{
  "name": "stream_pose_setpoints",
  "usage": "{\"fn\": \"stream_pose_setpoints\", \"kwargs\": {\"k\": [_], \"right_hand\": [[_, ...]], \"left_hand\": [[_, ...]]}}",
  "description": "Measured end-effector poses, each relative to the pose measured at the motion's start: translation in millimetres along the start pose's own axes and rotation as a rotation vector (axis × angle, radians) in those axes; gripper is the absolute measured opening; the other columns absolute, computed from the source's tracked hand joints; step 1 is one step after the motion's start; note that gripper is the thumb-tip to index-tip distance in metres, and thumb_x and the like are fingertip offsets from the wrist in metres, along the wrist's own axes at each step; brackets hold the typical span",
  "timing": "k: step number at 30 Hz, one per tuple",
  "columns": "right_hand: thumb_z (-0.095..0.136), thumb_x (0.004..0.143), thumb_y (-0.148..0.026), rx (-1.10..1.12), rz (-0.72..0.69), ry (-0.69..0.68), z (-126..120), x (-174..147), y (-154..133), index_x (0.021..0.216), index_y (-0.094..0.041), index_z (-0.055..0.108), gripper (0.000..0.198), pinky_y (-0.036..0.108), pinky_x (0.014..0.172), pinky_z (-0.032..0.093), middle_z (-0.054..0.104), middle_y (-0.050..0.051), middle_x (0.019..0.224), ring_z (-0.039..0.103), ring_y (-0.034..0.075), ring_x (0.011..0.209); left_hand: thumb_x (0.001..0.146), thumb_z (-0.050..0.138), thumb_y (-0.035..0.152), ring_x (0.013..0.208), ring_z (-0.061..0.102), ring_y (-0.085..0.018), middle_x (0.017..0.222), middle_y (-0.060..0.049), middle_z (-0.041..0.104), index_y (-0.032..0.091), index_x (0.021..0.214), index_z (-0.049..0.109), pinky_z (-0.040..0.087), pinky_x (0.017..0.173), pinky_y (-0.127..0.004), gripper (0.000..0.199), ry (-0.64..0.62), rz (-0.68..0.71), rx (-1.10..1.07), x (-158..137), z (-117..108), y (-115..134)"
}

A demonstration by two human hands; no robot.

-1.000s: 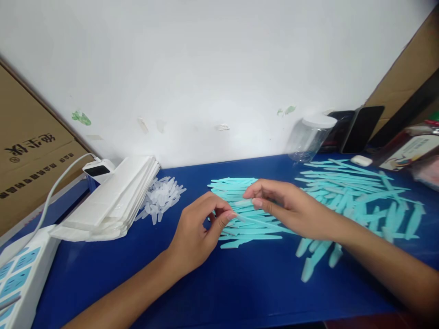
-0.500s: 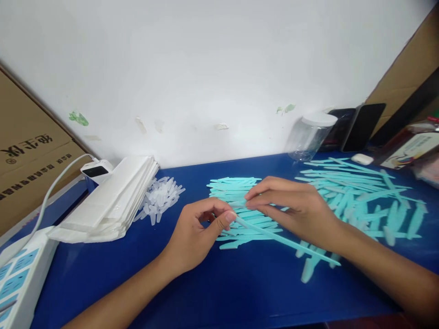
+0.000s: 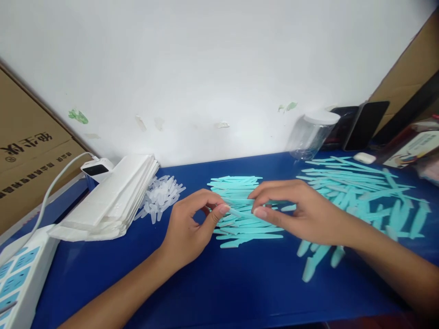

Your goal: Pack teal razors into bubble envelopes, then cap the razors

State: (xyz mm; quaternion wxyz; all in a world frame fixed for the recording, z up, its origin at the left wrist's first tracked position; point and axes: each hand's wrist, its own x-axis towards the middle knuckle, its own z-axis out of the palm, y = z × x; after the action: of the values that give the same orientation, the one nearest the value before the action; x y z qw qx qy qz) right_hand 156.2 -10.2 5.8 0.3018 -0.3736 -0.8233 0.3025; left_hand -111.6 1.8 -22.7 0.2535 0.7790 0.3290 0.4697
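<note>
My left hand (image 3: pixel 190 226) and my right hand (image 3: pixel 302 210) meet over a neat pile of teal plastic sticks (image 3: pixel 240 228) on the blue table (image 3: pixel 219 283). Both pinch the same thin teal stick (image 3: pixel 237 213), my left thumb and forefinger at its left tip, my right fingers just to the right of it. Most of that stick is hidden under my right hand. A looser heap of teal sticks (image 3: pixel 360 187) lies to the right, with a few pale caps (image 3: pixel 315 260) near my right forearm.
A stack of white paper sleeves (image 3: pixel 109 201) and a heap of small clear caps (image 3: pixel 161 196) lie at the left. A power strip (image 3: pixel 17 274), charger (image 3: pixel 98 168) and cardboard box (image 3: pixel 27 160) stand far left. A clear jar (image 3: pixel 310 135), phones (image 3: pixel 365 123) and an earbud case (image 3: pixel 364 158) are at the back right.
The long teal stick that stuck out to the lower right has been drawn in under my right hand. My right fingers slid left to meet my left fingertips.
</note>
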Motion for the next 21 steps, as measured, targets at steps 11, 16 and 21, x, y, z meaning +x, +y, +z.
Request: {"fn": "stream_pose_setpoints", "kwargs": {"k": [11,16,21], "right_hand": [[0.066,0.107,-0.038,-0.189,-0.116,0.001,2.1,-0.4,12.2,0.107,-0.024,0.086,0.025,0.037,0.080,0.063,0.083,0.009,0.101,0.077,0.023,0.091],[0.067,0.106,-0.042,-0.158,-0.043,-0.030,-4.2,0.0,11.8,0.106,-0.025,0.086,0.025,0.035,0.078,0.062,0.083,0.007,0.100,0.076,0.022,0.090],[0.068,0.106,-0.041,-0.158,-0.048,-0.065,-6.7,-0.2,13.4,0.104,-0.025,0.085,0.025,0.036,0.078,0.061,0.082,0.006,0.099,0.075,0.022,0.090]], "left_hand": [[0.105,0.069,0.026,0.081,0.071,-0.015,0.094,-0.004,0.078,0.020,0.096,0.074,0.056,0.072,-0.027,0.012,-0.020,0.085,0.136,0.3,-3.3,-11.7],[0.106,0.068,0.025,0.087,0.071,-0.017,0.092,-0.004,0.077,0.020,0.092,0.070,0.055,0.078,-0.029,0.015,-0.067,0.087,0.151,3.4,-7.5,-11.1],[0.106,0.068,0.022,0.090,0.069,-0.017,0.092,-0.003,0.074,0.019,0.096,0.069,0.054,0.082,-0.029,0.011,-0.181,0.152,0.155,5.4,-13.8,-16.6]]}}
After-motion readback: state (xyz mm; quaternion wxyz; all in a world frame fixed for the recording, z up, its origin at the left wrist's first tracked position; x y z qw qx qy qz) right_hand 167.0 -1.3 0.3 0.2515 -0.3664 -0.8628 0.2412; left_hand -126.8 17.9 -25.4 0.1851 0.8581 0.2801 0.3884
